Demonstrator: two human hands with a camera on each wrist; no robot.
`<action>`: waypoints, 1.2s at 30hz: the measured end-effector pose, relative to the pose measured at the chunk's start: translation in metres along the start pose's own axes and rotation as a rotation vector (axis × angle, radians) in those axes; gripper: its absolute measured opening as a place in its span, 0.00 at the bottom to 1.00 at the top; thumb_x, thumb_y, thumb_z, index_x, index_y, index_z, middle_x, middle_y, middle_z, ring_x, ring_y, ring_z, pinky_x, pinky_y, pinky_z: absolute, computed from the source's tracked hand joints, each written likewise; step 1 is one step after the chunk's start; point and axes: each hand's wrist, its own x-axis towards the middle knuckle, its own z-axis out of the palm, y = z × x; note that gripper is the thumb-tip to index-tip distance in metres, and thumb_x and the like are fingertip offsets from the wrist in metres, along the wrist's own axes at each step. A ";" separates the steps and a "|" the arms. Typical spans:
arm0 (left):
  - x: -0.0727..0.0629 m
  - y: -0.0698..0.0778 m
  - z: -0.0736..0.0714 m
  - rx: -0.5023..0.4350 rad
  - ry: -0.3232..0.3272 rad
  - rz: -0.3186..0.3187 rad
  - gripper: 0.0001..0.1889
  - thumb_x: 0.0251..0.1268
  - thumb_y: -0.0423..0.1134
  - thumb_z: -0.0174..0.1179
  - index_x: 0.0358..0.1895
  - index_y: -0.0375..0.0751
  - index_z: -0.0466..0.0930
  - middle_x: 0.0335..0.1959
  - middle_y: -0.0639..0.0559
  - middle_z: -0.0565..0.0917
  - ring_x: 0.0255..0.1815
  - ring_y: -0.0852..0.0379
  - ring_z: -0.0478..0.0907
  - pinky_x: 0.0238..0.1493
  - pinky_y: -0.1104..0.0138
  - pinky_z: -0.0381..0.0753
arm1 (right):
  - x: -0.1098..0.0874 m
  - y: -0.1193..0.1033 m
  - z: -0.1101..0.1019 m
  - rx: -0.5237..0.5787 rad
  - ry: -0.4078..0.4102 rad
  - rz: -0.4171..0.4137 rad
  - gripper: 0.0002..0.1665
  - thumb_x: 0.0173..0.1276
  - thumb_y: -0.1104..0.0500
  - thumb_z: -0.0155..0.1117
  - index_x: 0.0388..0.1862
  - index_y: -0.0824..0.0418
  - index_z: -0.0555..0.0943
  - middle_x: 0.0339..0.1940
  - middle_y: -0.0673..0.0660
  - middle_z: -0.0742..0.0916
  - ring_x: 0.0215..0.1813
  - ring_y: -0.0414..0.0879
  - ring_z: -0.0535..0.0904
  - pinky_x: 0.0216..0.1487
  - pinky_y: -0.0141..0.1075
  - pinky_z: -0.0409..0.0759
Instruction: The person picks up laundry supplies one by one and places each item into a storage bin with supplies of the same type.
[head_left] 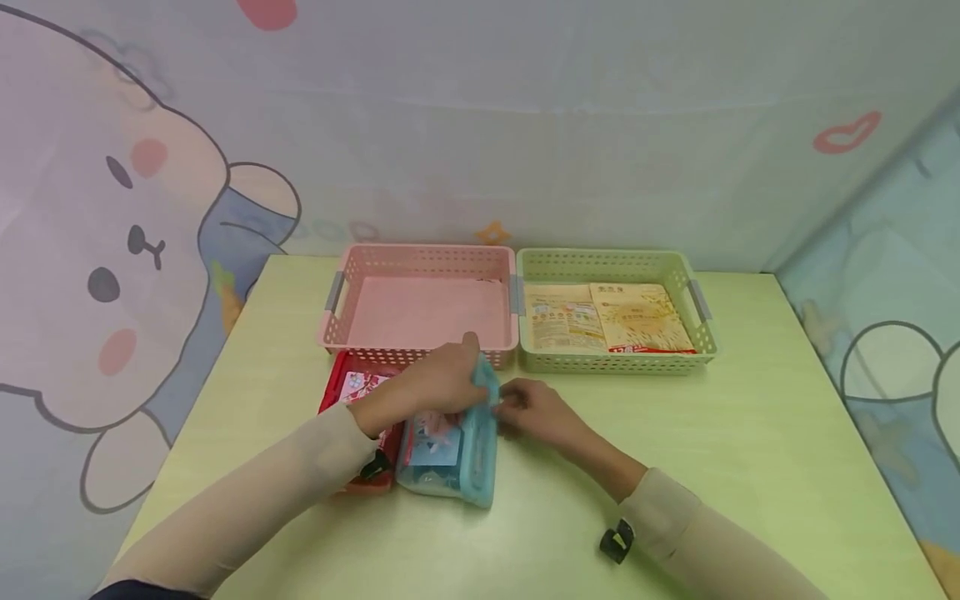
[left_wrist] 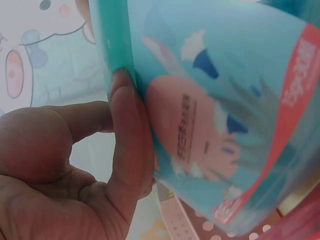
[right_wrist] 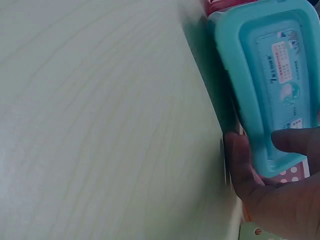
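Observation:
A clear plastic box with a teal lid [head_left: 482,450] stands on its side on the table, its lid facing right. Its printed side shows a pink oval and a cartoon figure in the left wrist view. My left hand [head_left: 431,382] holds the box from above, with fingers [left_wrist: 130,130] bent against the lid edge. At the box's far end is my right hand [head_left: 551,417]. Its thumb [right_wrist: 290,140] lies over the lid's rim and its other fingers curl beside that end. A red-lidded box [head_left: 335,383] stands just left, partly covered by my left arm.
Behind the boxes sits a pink basket [head_left: 435,308] with grey handles. Beside it on the right, a green basket [head_left: 615,364] holds cream-coloured packets [head_left: 637,321]. Light green table surface [head_left: 750,417] stretches to the right. A printed cloth [head_left: 600,150] hangs behind the table.

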 end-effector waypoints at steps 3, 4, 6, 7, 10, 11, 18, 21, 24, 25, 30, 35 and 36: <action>-0.003 -0.001 -0.005 -0.036 -0.016 -0.010 0.26 0.71 0.39 0.67 0.60 0.29 0.64 0.32 0.42 0.81 0.22 0.53 0.83 0.27 0.63 0.82 | 0.000 0.003 -0.002 0.066 -0.039 0.034 0.21 0.78 0.59 0.64 0.62 0.71 0.77 0.36 0.58 0.91 0.34 0.52 0.89 0.39 0.40 0.86; -0.004 -0.002 -0.007 -0.049 -0.023 -0.014 0.27 0.72 0.39 0.66 0.62 0.29 0.63 0.32 0.42 0.82 0.21 0.53 0.83 0.27 0.63 0.83 | -0.001 0.004 -0.002 0.095 -0.060 0.045 0.21 0.79 0.59 0.63 0.62 0.71 0.76 0.36 0.59 0.91 0.33 0.52 0.89 0.38 0.41 0.87; -0.005 -0.002 -0.009 -0.076 -0.032 -0.025 0.28 0.73 0.39 0.66 0.64 0.29 0.63 0.32 0.42 0.82 0.20 0.54 0.84 0.26 0.63 0.84 | -0.003 0.005 -0.003 0.178 -0.125 0.069 0.20 0.80 0.60 0.61 0.62 0.71 0.75 0.38 0.61 0.91 0.34 0.53 0.90 0.39 0.43 0.88; -0.005 -0.003 -0.009 -0.089 -0.035 -0.028 0.28 0.73 0.39 0.66 0.65 0.29 0.63 0.32 0.42 0.82 0.19 0.54 0.84 0.26 0.63 0.84 | -0.004 0.005 -0.003 0.221 -0.160 0.077 0.19 0.80 0.60 0.60 0.61 0.72 0.74 0.39 0.62 0.91 0.34 0.52 0.90 0.40 0.43 0.89; -0.006 -0.005 -0.010 -0.113 -0.035 -0.023 0.26 0.74 0.39 0.66 0.63 0.30 0.64 0.33 0.42 0.82 0.19 0.54 0.84 0.26 0.64 0.85 | -0.009 0.003 -0.005 0.328 -0.251 0.092 0.16 0.80 0.62 0.58 0.58 0.72 0.72 0.41 0.65 0.90 0.35 0.51 0.90 0.41 0.45 0.90; -0.007 -0.005 -0.011 -0.115 -0.035 -0.020 0.25 0.74 0.39 0.66 0.62 0.31 0.64 0.33 0.42 0.82 0.19 0.55 0.84 0.27 0.64 0.85 | -0.010 0.002 -0.006 0.361 -0.274 0.096 0.15 0.80 0.63 0.57 0.57 0.72 0.71 0.41 0.66 0.90 0.35 0.51 0.90 0.42 0.46 0.90; -0.013 -0.012 -0.023 -0.083 -0.047 -0.009 0.24 0.74 0.39 0.67 0.62 0.32 0.66 0.38 0.43 0.83 0.33 0.52 0.85 0.42 0.59 0.86 | -0.019 -0.009 -0.020 0.403 -0.309 0.107 0.10 0.82 0.62 0.59 0.53 0.66 0.70 0.41 0.65 0.91 0.34 0.51 0.89 0.38 0.46 0.90; -0.015 -0.014 -0.025 -0.060 -0.059 -0.009 0.26 0.75 0.40 0.68 0.64 0.32 0.66 0.41 0.44 0.82 0.38 0.53 0.84 0.48 0.59 0.84 | -0.023 -0.013 -0.026 0.394 -0.314 0.114 0.11 0.82 0.61 0.61 0.51 0.65 0.69 0.42 0.65 0.91 0.33 0.50 0.87 0.36 0.43 0.89; -0.017 -0.014 -0.025 -0.108 -0.094 -0.031 0.26 0.75 0.39 0.67 0.65 0.32 0.65 0.42 0.42 0.82 0.34 0.52 0.85 0.43 0.59 0.87 | -0.026 -0.016 -0.031 0.387 -0.318 0.116 0.12 0.81 0.61 0.62 0.52 0.66 0.69 0.43 0.65 0.91 0.33 0.50 0.88 0.36 0.44 0.90; -0.018 -0.014 -0.024 -0.125 -0.109 -0.040 0.26 0.76 0.38 0.67 0.66 0.32 0.64 0.42 0.41 0.81 0.32 0.52 0.86 0.41 0.59 0.88 | -0.027 -0.017 -0.032 0.386 -0.318 0.119 0.13 0.81 0.61 0.62 0.52 0.67 0.69 0.43 0.65 0.91 0.33 0.50 0.88 0.36 0.44 0.90; -0.020 -0.017 -0.020 -0.068 -0.132 -0.062 0.30 0.75 0.36 0.66 0.70 0.29 0.61 0.46 0.39 0.80 0.38 0.49 0.84 0.46 0.57 0.88 | -0.031 -0.026 -0.033 0.380 -0.319 0.115 0.13 0.80 0.62 0.63 0.51 0.67 0.69 0.40 0.65 0.91 0.31 0.50 0.87 0.36 0.47 0.90; -0.021 -0.025 -0.013 -0.018 -0.120 -0.060 0.34 0.74 0.37 0.67 0.74 0.27 0.60 0.53 0.36 0.80 0.47 0.46 0.80 0.59 0.51 0.84 | -0.031 -0.034 -0.030 0.366 -0.333 0.110 0.14 0.80 0.61 0.63 0.52 0.67 0.70 0.38 0.65 0.91 0.29 0.50 0.87 0.35 0.48 0.90; -0.021 -0.026 -0.012 -0.031 -0.119 -0.063 0.34 0.73 0.37 0.67 0.74 0.28 0.60 0.53 0.37 0.80 0.46 0.46 0.81 0.58 0.51 0.84 | -0.031 -0.035 -0.029 0.363 -0.333 0.111 0.14 0.80 0.61 0.63 0.52 0.67 0.70 0.38 0.65 0.91 0.29 0.50 0.87 0.35 0.48 0.90</action>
